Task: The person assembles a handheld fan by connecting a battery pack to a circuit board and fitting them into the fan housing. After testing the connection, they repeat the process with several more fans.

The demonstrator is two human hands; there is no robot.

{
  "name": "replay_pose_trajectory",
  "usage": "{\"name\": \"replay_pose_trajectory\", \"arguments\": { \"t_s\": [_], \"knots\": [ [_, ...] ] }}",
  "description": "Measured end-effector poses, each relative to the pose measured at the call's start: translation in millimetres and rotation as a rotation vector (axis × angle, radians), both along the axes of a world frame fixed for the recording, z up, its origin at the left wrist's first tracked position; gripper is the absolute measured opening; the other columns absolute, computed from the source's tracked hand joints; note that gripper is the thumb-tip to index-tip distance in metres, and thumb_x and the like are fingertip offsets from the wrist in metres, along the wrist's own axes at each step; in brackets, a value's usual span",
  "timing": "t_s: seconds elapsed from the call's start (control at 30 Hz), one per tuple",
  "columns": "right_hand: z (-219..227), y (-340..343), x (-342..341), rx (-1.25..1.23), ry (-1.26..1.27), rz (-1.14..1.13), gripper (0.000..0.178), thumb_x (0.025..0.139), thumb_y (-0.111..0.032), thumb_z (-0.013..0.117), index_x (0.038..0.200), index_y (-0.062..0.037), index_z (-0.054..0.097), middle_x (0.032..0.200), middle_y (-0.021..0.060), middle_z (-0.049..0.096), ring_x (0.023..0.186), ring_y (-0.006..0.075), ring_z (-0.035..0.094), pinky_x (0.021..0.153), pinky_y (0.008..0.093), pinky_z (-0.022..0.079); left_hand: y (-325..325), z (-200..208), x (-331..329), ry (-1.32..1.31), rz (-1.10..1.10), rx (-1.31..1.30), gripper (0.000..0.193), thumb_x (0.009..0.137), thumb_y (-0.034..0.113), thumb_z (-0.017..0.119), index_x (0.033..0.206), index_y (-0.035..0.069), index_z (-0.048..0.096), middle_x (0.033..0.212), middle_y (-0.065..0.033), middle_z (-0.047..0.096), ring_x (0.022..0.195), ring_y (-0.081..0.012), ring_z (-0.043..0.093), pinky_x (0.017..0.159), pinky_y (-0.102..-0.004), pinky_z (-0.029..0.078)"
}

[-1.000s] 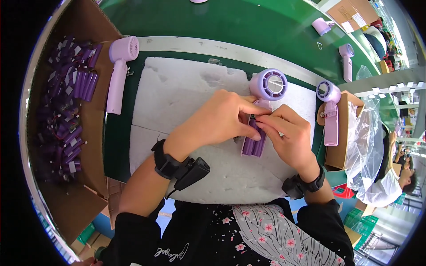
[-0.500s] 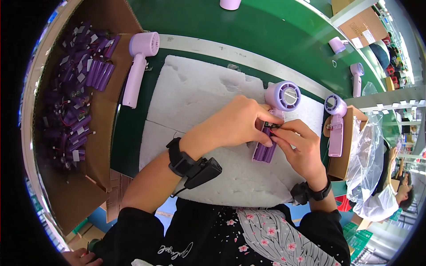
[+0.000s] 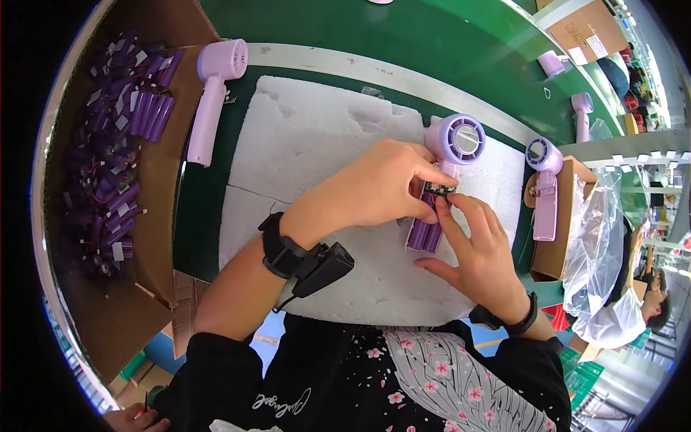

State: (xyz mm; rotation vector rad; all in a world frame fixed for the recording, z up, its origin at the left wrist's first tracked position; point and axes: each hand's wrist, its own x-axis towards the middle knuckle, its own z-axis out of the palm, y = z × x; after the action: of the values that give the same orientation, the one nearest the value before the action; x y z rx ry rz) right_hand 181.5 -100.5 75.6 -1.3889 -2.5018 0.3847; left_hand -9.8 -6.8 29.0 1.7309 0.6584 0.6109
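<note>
A light purple handheld fan (image 3: pixel 450 173) lies on the white foam sheet with its handle open. Inside the handle sit purple battery cells (image 3: pixel 425 235), and above them is a small dark circuit board (image 3: pixel 440 189). My left hand (image 3: pixel 385 183) is closed around the upper handle, thumb and fingers on either side of the board. My right hand (image 3: pixel 481 248) has its fingers stretched out, fingertips touching the board's lower right edge. Its thumb points away to the left, over the foam, and nothing is held in it.
At left stands a deep cardboard box (image 3: pixel 155 209) of wired purple battery packs (image 3: pixel 119 165). A closed fan (image 3: pixel 209 108) lies beside it. On the right, another opened fan (image 3: pixel 545 187) leans by a small carton (image 3: pixel 565 230) with clear plastic (image 3: pixel 597 245). Foam sheet (image 3: pixel 309 137) covers the work surface.
My right thumb has come away from the circuit board and spread out to the left. The board shows more plainly now. My left hand keeps its hold on the fan.
</note>
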Motion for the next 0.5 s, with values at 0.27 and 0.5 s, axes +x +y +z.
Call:
{"name": "replay_pose_trajectory", "arguments": {
  "t_s": [0.27,0.5],
  "knots": [
    [-12,23,8,0.097,-0.004,-0.111,0.067,0.061,-0.015,0.085,0.121,0.0013,0.061,0.120,0.0159,0.057,0.102,0.0342,0.059,0.084,0.0422,0.050,4,1,3,-0.027,0.161,0.078,0.046,0.074,0.003,0.077,0.119,0.005,0.068,0.116,-0.0110,0.064,0.085,-0.0191,0.065,0.071,-0.0275,0.054],
    [-19,88,34,0.234,0.158,-0.368,0.046,0.075,-0.010,0.078,0.117,0.0014,0.063,0.107,0.0172,0.064,0.083,0.0294,0.064,0.071,0.0363,0.052,9,-13,-3,0.024,0.483,0.219,0.038,0.079,0.006,0.075,0.116,0.006,0.067,0.114,-0.0112,0.064,0.082,-0.0176,0.062,0.069,-0.0270,0.052]
  ]
}}
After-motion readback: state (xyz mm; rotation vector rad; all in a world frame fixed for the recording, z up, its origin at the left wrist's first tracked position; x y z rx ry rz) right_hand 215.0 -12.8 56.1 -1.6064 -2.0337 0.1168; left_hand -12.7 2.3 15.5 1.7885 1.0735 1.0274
